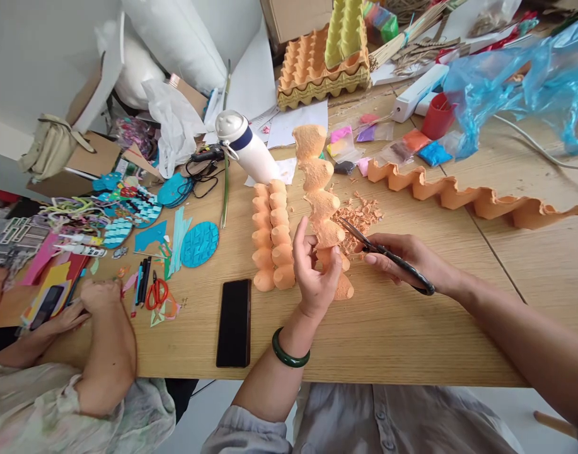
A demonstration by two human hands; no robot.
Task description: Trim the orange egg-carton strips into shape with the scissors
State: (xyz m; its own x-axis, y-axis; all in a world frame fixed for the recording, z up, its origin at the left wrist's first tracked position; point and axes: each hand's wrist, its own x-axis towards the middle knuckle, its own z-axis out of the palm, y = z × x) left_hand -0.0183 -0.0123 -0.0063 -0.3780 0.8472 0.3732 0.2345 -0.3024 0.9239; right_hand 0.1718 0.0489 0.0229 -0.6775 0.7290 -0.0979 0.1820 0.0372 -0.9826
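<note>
The left hand [317, 274] grips an upright orange carton strip [319, 195] while the right hand [404, 258] clasps scissors [387, 255] against it, above a cluttered wooden worktop [411, 328].

Bare table [411, 328] front-R free; phone [234, 323] near-L, cut scraps [359, 217], carton block [271, 234] crowd centre.

Head view — close, down over table [411, 334].
</note>
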